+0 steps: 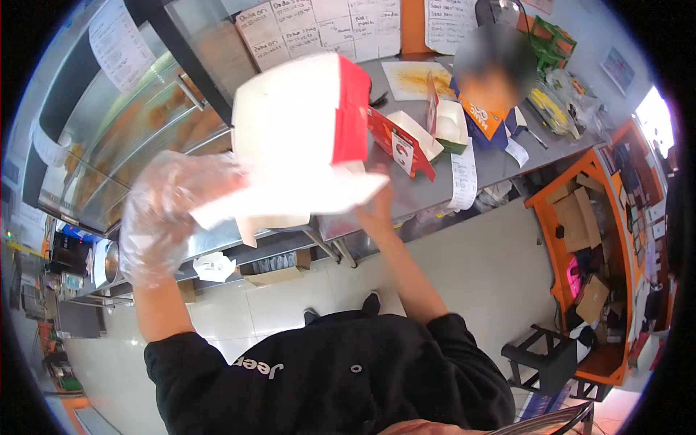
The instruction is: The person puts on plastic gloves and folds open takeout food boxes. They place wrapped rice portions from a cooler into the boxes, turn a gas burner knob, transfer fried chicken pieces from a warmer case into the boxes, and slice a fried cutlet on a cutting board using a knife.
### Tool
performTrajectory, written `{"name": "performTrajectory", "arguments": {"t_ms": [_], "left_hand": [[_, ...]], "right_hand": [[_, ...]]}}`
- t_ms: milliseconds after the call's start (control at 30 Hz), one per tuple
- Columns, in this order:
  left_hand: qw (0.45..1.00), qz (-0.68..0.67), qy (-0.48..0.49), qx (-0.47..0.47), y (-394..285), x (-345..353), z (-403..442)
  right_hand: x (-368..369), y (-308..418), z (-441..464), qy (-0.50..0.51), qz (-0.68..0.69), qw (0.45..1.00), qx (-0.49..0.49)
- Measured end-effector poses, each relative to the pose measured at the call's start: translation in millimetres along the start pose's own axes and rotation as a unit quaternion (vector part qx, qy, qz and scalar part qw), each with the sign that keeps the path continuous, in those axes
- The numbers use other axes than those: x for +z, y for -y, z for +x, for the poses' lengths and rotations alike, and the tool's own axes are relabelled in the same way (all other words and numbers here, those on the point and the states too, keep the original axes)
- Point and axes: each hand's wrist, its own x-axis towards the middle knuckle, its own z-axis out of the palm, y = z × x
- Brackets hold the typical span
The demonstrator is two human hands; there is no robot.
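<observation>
Grey worktop (pixel 500 167) runs beyond the white-and-red cardboard box (pixel 290 123) that you have lifted above its near edge. Your left hand (pixel 163 210), in a clear plastic glove, is closed on the box's left side; your right hand (pixel 377 214), bare, is at the pale flap's right corner, but blur hides how tightly its fingers close. Support the body from both sides and ease the flap along its crease, since thin card could buckle; loose glove film might snag in a fold. Right of the box, the open red-and-white carton (pixel 401 145) and long white receipt (pixel 464 177) crowd the landing space; left stands a glass-fronted display cabinet (pixel 109 138).
</observation>
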Motion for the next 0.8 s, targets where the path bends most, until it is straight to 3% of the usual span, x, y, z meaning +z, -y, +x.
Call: {"name": "performTrajectory", "arguments": {"t_ms": [67, 133, 200, 233, 267, 300, 333, 367, 400, 433, 500, 567, 600, 700, 733, 800], "left_hand": [[0.994, -0.043, 0.080, -0.065, -22, 25, -1], [0.973, -0.097, 0.166, -0.129, -32, 44, -3], [0.943, -0.246, 0.214, -0.072, -10, 55, -16], [0.941, -0.248, 0.219, -0.070, -11, 59, -23], [0.934, -0.211, 0.239, -0.165, -16, 66, -28], [0.916, -0.170, 0.256, -0.257, -18, 71, -29], [0.916, -0.171, 0.260, -0.253, -15, 74, -25], [0.898, -0.144, 0.379, -0.171, -9, 77, -18], [0.860, -0.113, 0.490, -0.087, -4, 81, -14], [0.848, -0.081, 0.494, -0.173, -1, 81, -15], [0.846, -0.058, 0.487, -0.211, 20, 88, -20], [0.854, -0.016, 0.406, -0.325, 58, 95, -29], [0.852, -0.015, 0.411, -0.325, 64, 99, -32], [0.853, -0.213, 0.318, -0.353, 48, 119, -25], [0.852, -0.211, 0.322, -0.354, 55, 121, -19], [0.895, 0.138, 0.357, -0.229, 78, 121, -8]], "right_hand": [[-62, 48, 20, -0.094, 0.164, 0.982, -0.027], [-99, 70, 47, -0.067, 0.309, 0.946, -0.075], [-139, 104, 56, 0.031, 0.335, 0.942, -0.009], [-148, 98, 45, 0.122, 0.303, 0.945, 0.018], [-155, 91, 33, 0.119, 0.298, 0.947, 0.018], [-162, 84, 20, 0.180, 0.300, 0.937, 0.014], [-170, 79, 10, 0.240, 0.302, 0.923, 0.012], [-181, 79, 7, 0.256, 0.257, 0.930, -0.054], [-179, 81, 0, 0.254, 0.255, 0.931, -0.052], [-172, 85, -11, 0.243, 0.351, 0.904, -0.021], [-159, 89, -35, 0.205, 0.486, 0.848, 0.055], [-158, 84, -45, 0.186, 0.487, 0.852, 0.052], [-158, 82, -50, 0.172, 0.491, 0.853, 0.047], [-166, 70, -68, 0.127, 0.433, 0.892, 0.039], [-168, 68, -75, 0.123, 0.432, 0.893, 0.040], [-173, 66, -94, 0.019, 0.392, 0.907, 0.150]]}}
